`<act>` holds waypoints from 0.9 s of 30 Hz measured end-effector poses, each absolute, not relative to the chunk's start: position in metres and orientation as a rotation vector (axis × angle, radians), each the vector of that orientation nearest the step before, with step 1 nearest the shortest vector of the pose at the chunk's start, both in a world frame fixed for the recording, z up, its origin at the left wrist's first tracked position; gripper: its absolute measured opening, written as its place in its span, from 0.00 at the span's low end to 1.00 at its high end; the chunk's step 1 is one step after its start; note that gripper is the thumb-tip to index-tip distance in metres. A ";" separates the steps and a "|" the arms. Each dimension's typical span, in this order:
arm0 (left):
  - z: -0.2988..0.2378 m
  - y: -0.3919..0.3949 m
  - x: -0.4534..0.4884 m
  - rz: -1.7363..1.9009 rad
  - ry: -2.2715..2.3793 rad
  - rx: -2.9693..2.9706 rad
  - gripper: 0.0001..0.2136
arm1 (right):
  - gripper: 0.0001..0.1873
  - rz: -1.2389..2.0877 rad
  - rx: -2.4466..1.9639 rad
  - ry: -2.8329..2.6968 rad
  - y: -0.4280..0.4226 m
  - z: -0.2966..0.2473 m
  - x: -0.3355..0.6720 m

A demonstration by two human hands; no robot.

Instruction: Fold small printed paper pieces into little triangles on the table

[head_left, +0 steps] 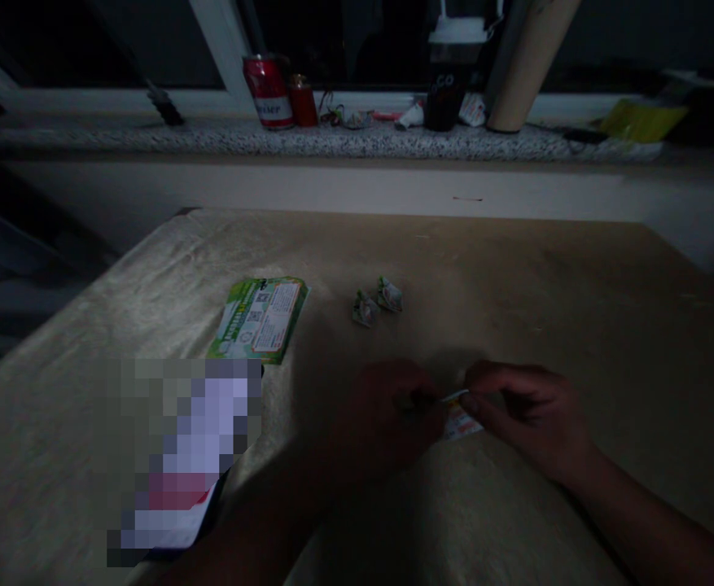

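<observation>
Both my hands meet low over a tan table (515,277). My left hand (387,419) and my right hand (524,411) pinch a small printed paper slip (459,419) between them, fingers closed on its edges. Just beyond the hands lie two small folded paper pieces (377,301), side by side and touching. A green printed leaflet (260,318) lies flat to the left of them. The scene is dim, so the slip's print is unreadable.
A blurred rectangular object (186,456) lies at the near left of the table. Behind the table runs a speckled stone sill (149,138) with a red can (267,89), a small red jar (303,100), a dark lidded cup (448,73), a cardboard tube (524,65) and yellow packaging (641,122).
</observation>
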State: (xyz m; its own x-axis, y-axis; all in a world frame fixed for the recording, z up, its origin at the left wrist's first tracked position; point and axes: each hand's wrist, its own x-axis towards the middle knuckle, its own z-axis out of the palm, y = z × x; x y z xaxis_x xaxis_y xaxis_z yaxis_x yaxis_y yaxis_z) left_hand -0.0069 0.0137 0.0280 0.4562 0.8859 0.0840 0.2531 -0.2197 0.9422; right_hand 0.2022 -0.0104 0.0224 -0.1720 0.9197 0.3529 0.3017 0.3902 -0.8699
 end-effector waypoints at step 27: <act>0.004 0.000 0.009 1.133 1.025 1.200 0.10 | 0.03 0.912 -1.114 -1.382 -0.015 0.020 0.189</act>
